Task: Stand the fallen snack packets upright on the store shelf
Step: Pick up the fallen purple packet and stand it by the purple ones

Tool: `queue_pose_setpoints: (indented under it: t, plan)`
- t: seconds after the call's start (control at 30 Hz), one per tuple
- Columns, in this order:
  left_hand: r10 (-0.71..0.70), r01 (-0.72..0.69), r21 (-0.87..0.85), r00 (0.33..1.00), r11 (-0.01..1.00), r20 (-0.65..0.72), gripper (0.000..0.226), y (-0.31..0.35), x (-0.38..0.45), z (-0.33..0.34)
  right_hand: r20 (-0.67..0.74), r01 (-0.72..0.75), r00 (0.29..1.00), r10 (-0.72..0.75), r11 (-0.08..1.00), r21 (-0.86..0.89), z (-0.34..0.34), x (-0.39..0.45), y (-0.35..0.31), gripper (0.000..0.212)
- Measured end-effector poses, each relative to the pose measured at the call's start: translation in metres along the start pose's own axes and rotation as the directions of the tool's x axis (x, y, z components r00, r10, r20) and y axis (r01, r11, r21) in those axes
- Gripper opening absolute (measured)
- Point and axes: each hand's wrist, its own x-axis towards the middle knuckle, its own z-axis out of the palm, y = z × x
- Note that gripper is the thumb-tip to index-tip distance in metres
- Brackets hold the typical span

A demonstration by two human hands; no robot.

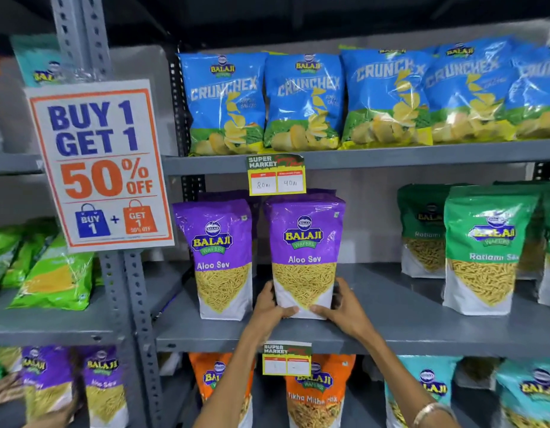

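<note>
A purple Aloo Sev packet [304,254] stands upright on the grey middle shelf [400,322], near its front edge. My left hand [269,307] grips its lower left corner and my right hand [344,307] grips its lower right corner. To its left a second purple Aloo Sev packet [219,257] stands upright, with more purple packets behind both. Green Ratlami Sev packets [486,248] stand upright at the right of the same shelf.
Blue Crunchex bags [304,100] fill the shelf above. Price tags [276,174] hang from the shelf edges. A Buy 1 Get 1 sign [100,165] hangs on the grey upright post. Green packets [54,279] lie flat on the left bay. Orange packets [316,393] stand below.
</note>
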Motion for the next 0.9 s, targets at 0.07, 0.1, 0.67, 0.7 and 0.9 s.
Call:
queue_pose_setpoints:
  t: [0.07, 0.1, 0.67, 0.7, 0.9]
  plan:
    - [0.0, 0.0, 0.012, 1.0, 1.0, 0.012, 0.07, 0.001, 0.0, 0.0, -0.005, 0.005, 1.0, -0.005, 1.0, -0.009, 0.001, -0.001, 0.0, 0.079]
    - [-0.006, 0.006, 0.014, 1.0, 1.0, 0.015, 0.069, 0.001, -0.001, -0.001, -0.008, 0.016, 1.0, -0.016, 1.0, -0.023, 0.001, -0.001, -0.002, 0.079]
    - [-0.02, 0.019, 0.009, 0.999, 1.0, 0.05, 0.099, -0.018, -0.013, 0.027, -0.05, -0.087, 0.995, 0.09, 0.994, 0.061, -0.015, -0.034, 0.006, 0.092]
    - [0.025, -0.024, 0.028, 1.0, 0.999, -0.012, 0.108, -0.011, -0.014, 0.027, -0.082, -0.08, 0.993, 0.09, 0.991, 0.109, -0.016, -0.036, -0.004, 0.088]
    - [0.471, -0.363, 0.329, 0.806, 0.872, -0.358, 0.054, 0.052, -0.072, 0.067, -0.359, 0.114, 0.932, -0.055, 0.983, 0.147, -0.043, -0.074, -0.02, 0.013]
